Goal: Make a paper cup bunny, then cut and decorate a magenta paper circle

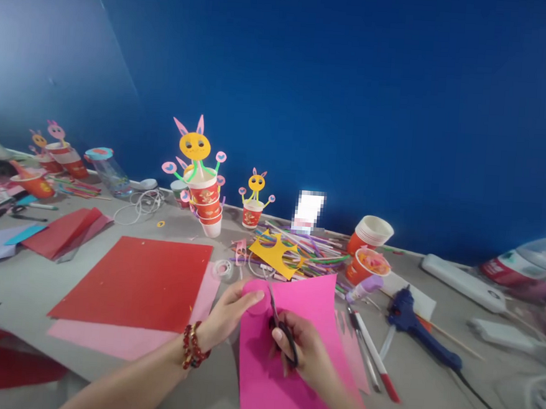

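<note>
Between the thumb and fingers of my left hand (pixel 231 310) is a round piece of pink paper (pixel 252 288). My right hand (pixel 303 344) grips a pair of dark-handled scissors (pixel 287 337), their blades pointing up and lying along the right edge of the round piece. Under both hands lies a large bright pink sheet (pixel 310 304), covering the table's middle front. To the left of it a red sheet (pixel 131 282) rests on a paler pink one (pixel 104 338). A yellow sheet with round cutouts (pixel 276 254) sits just beyond my hands.
Behind the yellow sheet spread many coloured pipe cleaners (pixel 319 254). Paper-cup figures (pixel 204 193) stand at the back left. On the right are stacked cups (pixel 374 227), a cup of pink scraps (pixel 366 266), pens (pixel 375 352) and a blue glue gun (pixel 420 330) with its cable.
</note>
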Available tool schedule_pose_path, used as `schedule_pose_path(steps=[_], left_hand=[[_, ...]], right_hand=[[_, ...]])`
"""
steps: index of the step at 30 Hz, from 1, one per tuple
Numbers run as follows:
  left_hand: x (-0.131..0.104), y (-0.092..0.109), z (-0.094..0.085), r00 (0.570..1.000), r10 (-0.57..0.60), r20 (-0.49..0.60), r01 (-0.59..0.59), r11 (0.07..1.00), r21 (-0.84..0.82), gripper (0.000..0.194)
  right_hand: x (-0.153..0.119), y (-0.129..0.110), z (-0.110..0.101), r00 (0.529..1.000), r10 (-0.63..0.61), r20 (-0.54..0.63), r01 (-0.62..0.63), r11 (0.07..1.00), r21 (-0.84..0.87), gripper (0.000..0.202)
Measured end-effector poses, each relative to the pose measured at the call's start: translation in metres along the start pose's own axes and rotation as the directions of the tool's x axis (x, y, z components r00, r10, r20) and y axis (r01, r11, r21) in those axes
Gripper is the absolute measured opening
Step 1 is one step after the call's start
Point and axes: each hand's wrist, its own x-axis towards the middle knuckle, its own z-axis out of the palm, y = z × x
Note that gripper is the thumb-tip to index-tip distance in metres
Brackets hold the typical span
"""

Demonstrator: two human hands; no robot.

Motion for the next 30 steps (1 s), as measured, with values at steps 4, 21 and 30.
schedule_pose_path(steps=[4, 21, 30], left_hand=[[-0.0004, -0.0030, -0.0030, 0.999, 0.022, -0.039, -0.020, 0.998, 0.058, 0.023], [-0.0026, -0.0042, -0.0016, 0.999, 0.009, -0.032, -0.007, 0.999, 0.049, 0.023], [-0.0039, -0.0027, -0.0015, 1.000, 0.019, 0.021, -0.020, 0.999, 0.037, 0.024]], right_hand=[[-0.0012, -0.0041, -0.0026, 0.999, 0.034, 0.033, -0.034, 0.999, -0.016, 0.053], [-0.0004, 0.0005, -0.0020, 0.999, 0.043, 0.018, -0.042, 0.999, -0.014, 0.054], [-0.0019, 0.0003, 0.0004, 0.998, 0.040, -0.057, -0.043, 0.997, -0.067, 0.053]])
